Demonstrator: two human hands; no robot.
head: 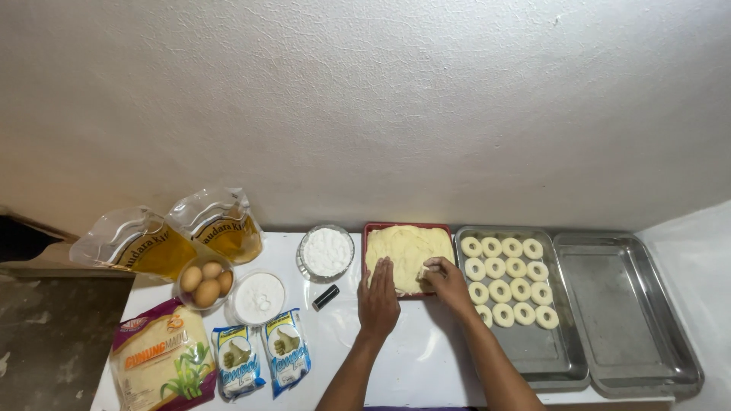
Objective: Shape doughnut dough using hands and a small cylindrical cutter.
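A red square tray (368, 228) holds a flat slab of pale yellow dough (407, 247). My left hand (378, 295) lies flat, fingers together, on the near left part of the dough and the tray's front edge. My right hand (448, 283) pinches a small pale cutter or piece of dough at the slab's near right corner; what it grips is too small to tell. Right of it, a metal tray (544, 358) carries several pale dough rings (506, 280) in rows.
A second metal tray (632, 320) lies at the far right. To the left stand a glass bowl of white flour (326, 252), a white lidded tub (258, 297), a small black cylinder (326, 297), a bowl of eggs (205, 284), two oil pouches (179, 240), and several food packets (205, 358).
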